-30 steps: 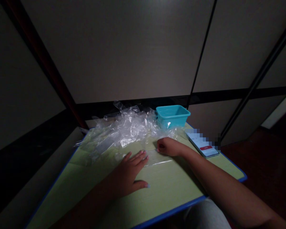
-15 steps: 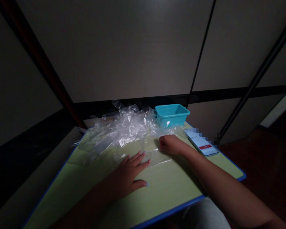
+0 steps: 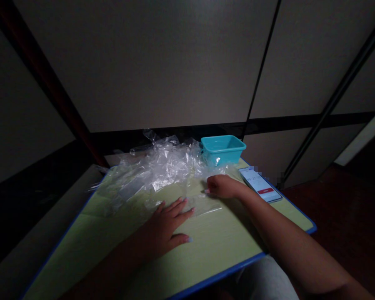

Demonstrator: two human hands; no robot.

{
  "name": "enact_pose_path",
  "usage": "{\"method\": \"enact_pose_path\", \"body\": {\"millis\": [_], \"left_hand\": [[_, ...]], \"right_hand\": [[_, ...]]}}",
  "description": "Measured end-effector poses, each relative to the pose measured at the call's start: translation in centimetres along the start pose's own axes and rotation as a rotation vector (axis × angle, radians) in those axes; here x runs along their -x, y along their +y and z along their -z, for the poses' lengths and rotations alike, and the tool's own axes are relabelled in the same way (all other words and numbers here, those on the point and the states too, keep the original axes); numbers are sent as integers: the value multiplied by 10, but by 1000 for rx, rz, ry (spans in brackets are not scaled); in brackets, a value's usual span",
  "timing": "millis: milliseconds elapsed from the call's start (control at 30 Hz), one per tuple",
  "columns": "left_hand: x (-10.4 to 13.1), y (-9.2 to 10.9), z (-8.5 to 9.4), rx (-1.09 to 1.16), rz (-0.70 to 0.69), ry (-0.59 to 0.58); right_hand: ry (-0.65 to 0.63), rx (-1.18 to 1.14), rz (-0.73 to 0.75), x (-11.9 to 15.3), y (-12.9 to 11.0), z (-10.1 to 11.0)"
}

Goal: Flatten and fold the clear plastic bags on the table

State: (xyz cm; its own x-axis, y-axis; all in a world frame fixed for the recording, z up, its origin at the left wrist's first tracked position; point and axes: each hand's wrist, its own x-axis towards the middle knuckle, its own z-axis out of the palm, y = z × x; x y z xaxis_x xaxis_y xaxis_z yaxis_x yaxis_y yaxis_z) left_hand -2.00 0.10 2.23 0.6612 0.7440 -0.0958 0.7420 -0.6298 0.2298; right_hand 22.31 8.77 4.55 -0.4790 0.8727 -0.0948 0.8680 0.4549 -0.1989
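Observation:
A clear plastic bag (image 3: 208, 205) lies flat on the pale green table (image 3: 221, 239) in front of me. My left hand (image 3: 166, 230) rests palm down with its fingers spread, the fingertips on the bag's left part. At the bag's far right edge is my right hand (image 3: 223, 186), its fingers curled in and the thumb tip pointing left. Whatever the curled fingers hold, if anything, is hidden. Just beyond both hands spreads a loose heap of crumpled clear plastic bags (image 3: 170, 162).
A turquoise plastic basket (image 3: 224, 158) stands at the table's back right, against the heap. A phone (image 3: 260, 185) with a lit screen lies by the right edge, close to my right forearm. Behind the table rise large cabinet panels (image 3: 175, 71).
The whole view has shifted slightly, so things sit a little further left. My right thumb tip now shows by the bag's far edge. My left hand stays flat in place.

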Motion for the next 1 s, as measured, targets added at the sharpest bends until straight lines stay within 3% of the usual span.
{"method": "enact_pose_path", "body": {"millis": [400, 600, 800, 900, 1000], "left_hand": [[1, 0, 1, 0, -1, 10], [0, 0, 0, -11, 4, -1], [1, -2, -1, 0, -3, 15], [1, -1, 0, 5, 5, 0], [1, -1, 1, -9, 12, -8]], "right_hand": [[-46, 23, 13, -1, 0, -2], [-1, -2, -56, -2, -2, -5], [134, -84, -133, -4, -2, -3], [145, -178, -44, -1, -5, 0], [-43, -479, 150, 2, -9, -1]]}}
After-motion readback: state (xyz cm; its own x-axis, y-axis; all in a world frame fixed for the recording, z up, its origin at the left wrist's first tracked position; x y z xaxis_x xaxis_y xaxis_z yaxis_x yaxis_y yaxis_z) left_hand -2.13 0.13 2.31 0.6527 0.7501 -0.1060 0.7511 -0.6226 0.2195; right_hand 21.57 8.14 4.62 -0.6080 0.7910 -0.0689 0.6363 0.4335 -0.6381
